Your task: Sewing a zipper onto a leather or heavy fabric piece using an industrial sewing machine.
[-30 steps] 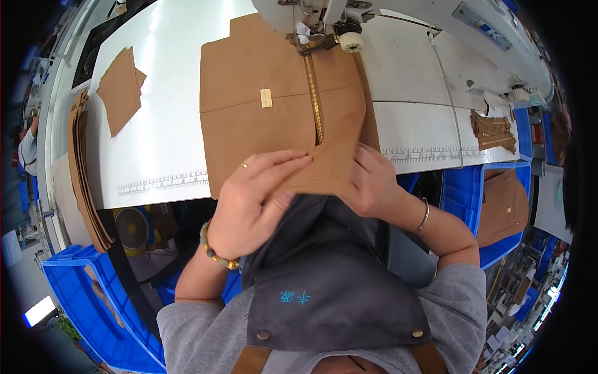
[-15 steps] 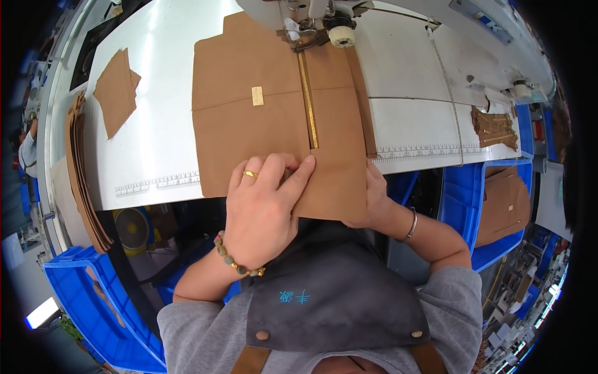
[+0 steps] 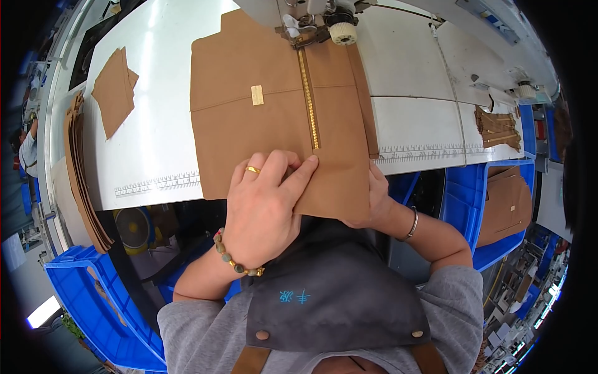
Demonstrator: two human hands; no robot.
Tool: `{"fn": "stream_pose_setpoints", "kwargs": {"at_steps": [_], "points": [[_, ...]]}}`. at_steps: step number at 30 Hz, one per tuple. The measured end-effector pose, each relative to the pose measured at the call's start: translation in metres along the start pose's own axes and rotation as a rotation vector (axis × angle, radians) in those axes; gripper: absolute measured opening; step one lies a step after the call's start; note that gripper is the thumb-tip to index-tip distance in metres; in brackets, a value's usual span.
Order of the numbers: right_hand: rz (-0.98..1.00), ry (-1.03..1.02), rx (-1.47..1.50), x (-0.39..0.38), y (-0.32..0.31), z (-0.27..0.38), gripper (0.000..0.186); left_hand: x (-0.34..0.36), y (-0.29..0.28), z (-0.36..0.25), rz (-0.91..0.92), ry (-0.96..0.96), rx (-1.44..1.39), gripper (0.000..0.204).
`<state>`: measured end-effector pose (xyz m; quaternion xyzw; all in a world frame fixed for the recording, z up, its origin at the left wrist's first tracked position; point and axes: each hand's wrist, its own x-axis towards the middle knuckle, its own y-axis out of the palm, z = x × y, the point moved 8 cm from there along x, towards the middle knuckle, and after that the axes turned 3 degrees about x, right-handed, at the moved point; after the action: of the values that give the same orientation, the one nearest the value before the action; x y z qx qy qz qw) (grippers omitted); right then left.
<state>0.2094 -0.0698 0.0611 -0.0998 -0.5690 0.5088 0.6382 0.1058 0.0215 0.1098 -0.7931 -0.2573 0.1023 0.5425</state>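
A brown fabric panel [image 3: 249, 143] with a gold-toothed zipper [image 3: 309, 106] and a small pale tab [image 3: 257, 95] lies on the white table. Its upper part reaches under the presser foot of a sewing machine [image 3: 303, 38]. My left hand [image 3: 265, 199] rests on the panel's lower part, fingers bent and pressed together on the cloth, with the thumb just below the zipper's lower end. At the lower right edge my right hand [image 3: 374, 199] grips the panel; most of its fingers are hidden beneath the cloth.
Brown cloth pieces [image 3: 114, 93] lie at the left, beside a hanging stack of brown panels [image 3: 76, 168]. Several short zipper strips [image 3: 498, 129] sit at the right. Blue bins stand at lower left [image 3: 93, 305] and right [image 3: 461, 199]; the right one holds brown panels [image 3: 504, 206].
The panel's lower part has shifted very slightly to the right, with both hands moving along with it. Both hands keep their hold.
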Motion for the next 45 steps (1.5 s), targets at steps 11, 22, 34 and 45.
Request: {"fn": "stream_pose_setpoints", "kwargs": {"at_steps": [11, 22, 34, 45], "points": [[0.014, -0.033, -0.052, -0.009, 0.005, 0.001, 0.041, 0.002, 0.0, -0.002, -0.008, 0.01, -0.011, 0.053], [0.06, -0.011, -0.017, -0.013, 0.008, 0.0, 0.041, 0.001, 0.005, -0.007, -0.028, 0.066, 0.106, 0.049], [0.114, 0.021, 0.042, -0.021, -0.012, -0.006, 0.033, -0.006, 0.011, -0.011, 0.038, 0.094, 0.196, 0.067], [0.091, 0.22, 0.101, 0.026, -0.052, -0.039, 0.024, -0.012, 0.017, -0.01, -0.027, 0.102, 0.246, 0.063]]}}
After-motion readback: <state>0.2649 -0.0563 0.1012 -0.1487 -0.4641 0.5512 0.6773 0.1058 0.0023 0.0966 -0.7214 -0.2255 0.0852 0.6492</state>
